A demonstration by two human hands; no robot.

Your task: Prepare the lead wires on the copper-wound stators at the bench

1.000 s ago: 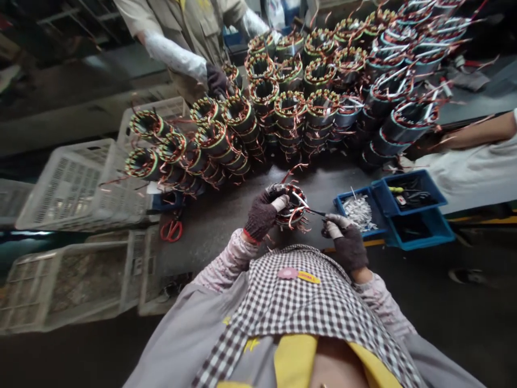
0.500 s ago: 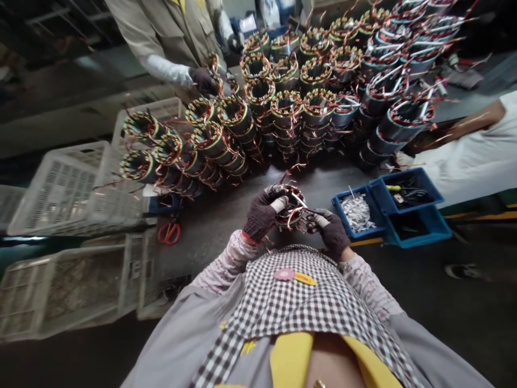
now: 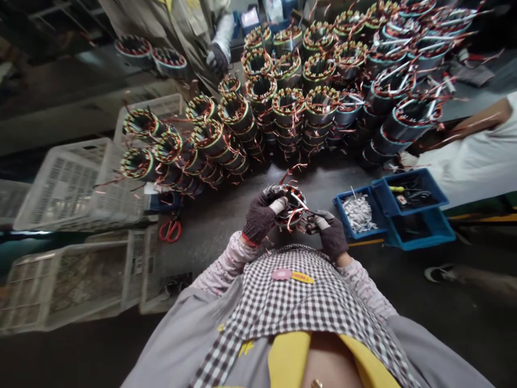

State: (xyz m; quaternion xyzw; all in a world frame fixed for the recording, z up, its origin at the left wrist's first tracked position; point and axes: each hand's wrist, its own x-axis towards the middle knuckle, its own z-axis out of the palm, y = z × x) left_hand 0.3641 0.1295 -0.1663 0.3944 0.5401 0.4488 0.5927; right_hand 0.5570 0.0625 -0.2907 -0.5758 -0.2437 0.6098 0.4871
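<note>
A motor stator with red and copper wires stands on the table right in front of me. A white sleeve lies slanted across its top. My left hand, in a dark knitted glove, is closed on the stator's left rim, thumb on top. At the right rim, my gloved right hand is closed around a slim dark hand tool whose tip reaches the wires. The tool's exact kind is hidden by the fingers.
Stacked stators fill the table's far side. To the right sit a blue bin of short white tubes and a blue tool bin. Red-handled scissors lie left, near plastic crates. A co-worker's gloved hand is across the table.
The co-worker's gloved hand has left the stator stack, and two stators now show at the far left beside that person. My hands stay at the same stator, almost unmoved.
</note>
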